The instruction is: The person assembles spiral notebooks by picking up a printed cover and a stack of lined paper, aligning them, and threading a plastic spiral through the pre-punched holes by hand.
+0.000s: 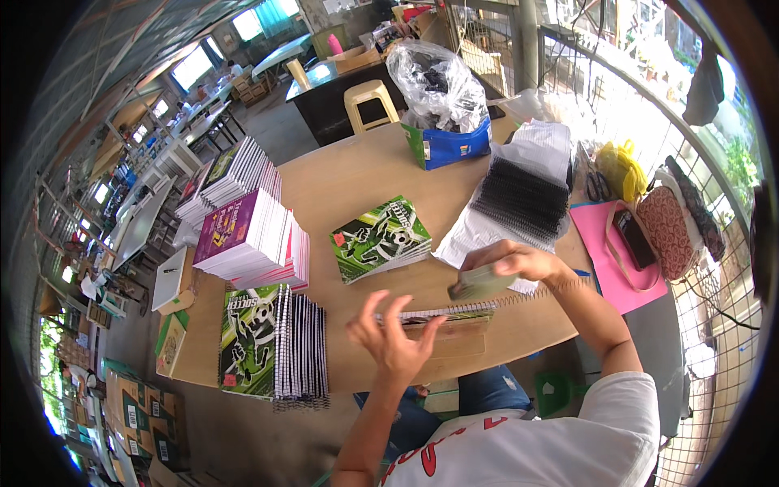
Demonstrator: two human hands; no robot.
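Observation:
My right hand (519, 261) is closed around a grey-green, blurred object (484, 284), whose kind I cannot make out. Below it, a notebook (454, 315) stands at the near table edge with its bound edge up. A dark spiral coil (540, 295) runs along that edge and sticks out past its right end, under my right wrist. At the notebook's left end is my left hand (393, 341), fingers and thumb spread with nothing between them. A small stack of green football-cover notebooks (383, 239) lies just beyond.
Coil-bound notebooks (302, 345) and purple-cover books (231, 229) are piled on the left. Black coils (523, 199) lie on white paper (471, 235) at the right, near a pink folder (604, 252). A blue box (458, 146) with a plastic bag stands at the back.

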